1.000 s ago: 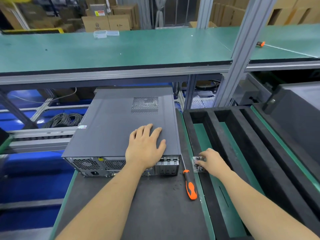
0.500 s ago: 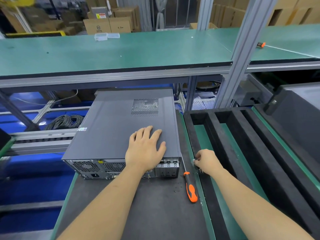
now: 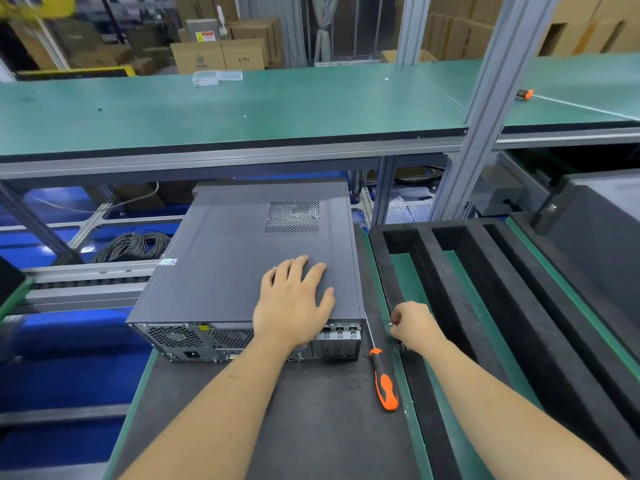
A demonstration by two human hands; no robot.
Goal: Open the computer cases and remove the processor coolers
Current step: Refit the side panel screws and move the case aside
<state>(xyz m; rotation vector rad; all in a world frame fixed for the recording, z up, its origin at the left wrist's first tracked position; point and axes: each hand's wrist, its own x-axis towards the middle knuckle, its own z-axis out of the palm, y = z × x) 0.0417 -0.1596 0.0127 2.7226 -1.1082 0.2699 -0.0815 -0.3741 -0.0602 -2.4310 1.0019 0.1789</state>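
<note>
Lying on its side on the dark mat (image 3: 277, 427), rear panel toward the person, the grey computer case (image 3: 242, 258) sits where it was a second ago, side cover still on. The left hand (image 3: 294, 303) stays flat on that cover near the rear edge, fingers straight and slightly spread. The right hand (image 3: 414, 325) has drawn back from the foam tray (image 3: 460, 289) toward the case's corner, its fingers now curled, pinching something small and metallic; I cannot tell what. An orange-handled screwdriver (image 3: 382, 379) lies between case and tray, untouched.
</note>
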